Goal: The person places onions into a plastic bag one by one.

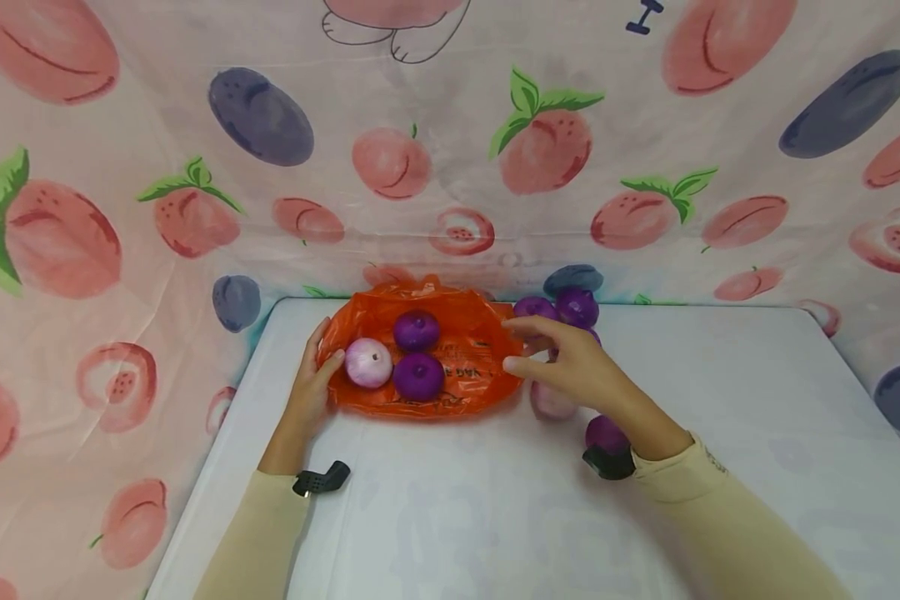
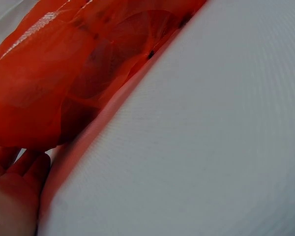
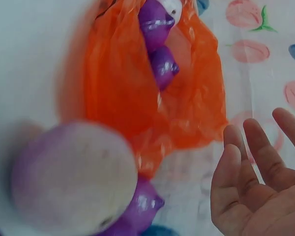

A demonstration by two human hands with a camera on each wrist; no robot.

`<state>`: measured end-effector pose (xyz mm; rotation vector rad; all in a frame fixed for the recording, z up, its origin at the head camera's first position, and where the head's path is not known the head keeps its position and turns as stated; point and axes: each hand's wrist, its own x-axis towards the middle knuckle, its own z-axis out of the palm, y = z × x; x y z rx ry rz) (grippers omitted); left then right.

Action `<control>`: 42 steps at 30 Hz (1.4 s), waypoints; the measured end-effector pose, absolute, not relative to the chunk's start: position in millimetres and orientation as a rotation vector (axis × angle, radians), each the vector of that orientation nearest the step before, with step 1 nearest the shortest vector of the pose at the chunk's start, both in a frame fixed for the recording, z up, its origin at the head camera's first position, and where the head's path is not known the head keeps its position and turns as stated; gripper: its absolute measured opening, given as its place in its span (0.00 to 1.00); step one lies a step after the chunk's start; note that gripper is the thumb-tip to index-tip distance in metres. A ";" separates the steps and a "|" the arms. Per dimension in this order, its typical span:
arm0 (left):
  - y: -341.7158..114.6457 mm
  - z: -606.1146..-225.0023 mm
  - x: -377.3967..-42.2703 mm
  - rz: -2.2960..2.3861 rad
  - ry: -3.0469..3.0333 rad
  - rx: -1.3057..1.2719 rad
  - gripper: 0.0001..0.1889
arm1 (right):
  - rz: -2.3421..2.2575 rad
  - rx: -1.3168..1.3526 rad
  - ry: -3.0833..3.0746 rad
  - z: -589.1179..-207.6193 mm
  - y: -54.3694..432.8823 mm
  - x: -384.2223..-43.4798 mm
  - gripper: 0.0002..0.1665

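An orange plastic bag (image 1: 487,387) lies with its mouth wide, holding a pale purple-white onion (image 1: 368,363) and two dark purple onions (image 1: 417,377). At the bag's left rim my left hand (image 1: 311,392) grips the plastic, thumb over the edge and fingers along the outside. The left wrist view shows those fingertips (image 2: 37,167) against the bag's outer side. My right hand (image 1: 570,358) hovers by the bag's right side with spread fingers and nothing in them; the right wrist view shows its palm (image 3: 270,211). Beneath it sits another pale onion (image 1: 553,402), partly hidden.
Several purple onions (image 1: 576,307) cluster right of the bag at the table's back edge. One more purple onion (image 1: 606,433) lies under my right wrist, partly covered by a black wrist device (image 1: 609,463). A fruit-printed curtain (image 1: 457,150) hangs behind the white table (image 1: 435,508).
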<state>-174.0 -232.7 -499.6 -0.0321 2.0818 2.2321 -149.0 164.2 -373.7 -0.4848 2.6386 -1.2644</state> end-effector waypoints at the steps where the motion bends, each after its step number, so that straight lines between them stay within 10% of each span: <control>1: -232.7 -499.9 -174.1 2.235 2.079 -0.030 0.35 | -1.264 -0.493 2.641 -374.4 168.2 -147.9 0.35; 42: -235.1 -507.3 -176.4 2.265 2.056 0.021 0.36 | -1.155 -0.651 2.479 -437.4 304.2 -121.0 0.25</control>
